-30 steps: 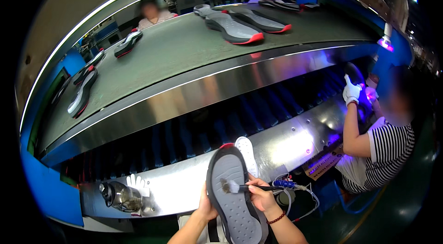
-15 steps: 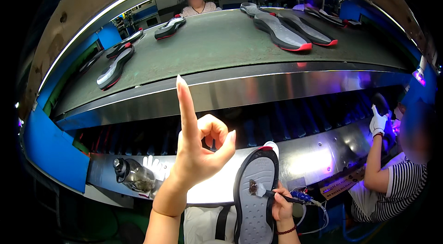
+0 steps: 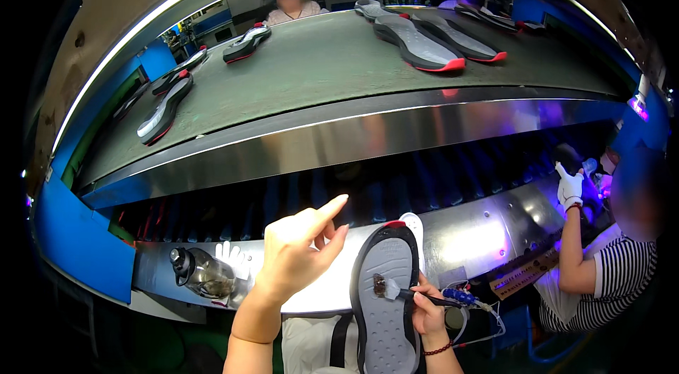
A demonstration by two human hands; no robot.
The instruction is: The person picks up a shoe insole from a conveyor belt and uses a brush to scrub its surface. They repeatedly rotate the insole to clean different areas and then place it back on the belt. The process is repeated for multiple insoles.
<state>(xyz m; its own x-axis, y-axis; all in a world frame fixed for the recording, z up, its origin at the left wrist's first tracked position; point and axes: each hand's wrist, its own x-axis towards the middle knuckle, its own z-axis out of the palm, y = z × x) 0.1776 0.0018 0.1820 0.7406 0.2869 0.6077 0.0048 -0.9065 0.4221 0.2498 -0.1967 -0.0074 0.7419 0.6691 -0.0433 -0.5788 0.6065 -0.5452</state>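
Extending past the lower edge of the view, the shoe sole [image 3: 387, 314] is cut off at its near end; its red-tipped far end partly covers a white sole-shaped part [image 3: 411, 222]. The sole also hides some of the right hand [image 3: 429, 313]. A tinted bottle [image 3: 206, 275] with a black cap is just beside a white glove [image 3: 230, 254]; its contents are hard to make out. The right hand's fingers are clamped on the handle of the brush [image 3: 408, 294] at the sole's right edge; whether they also grip the sole cannot be told. The bristles are over the sole's grey face. The left hand [image 3: 297, 255] is raised left of the sole, apart from it, index finger extended, thumb separated, remaining fingers curled.
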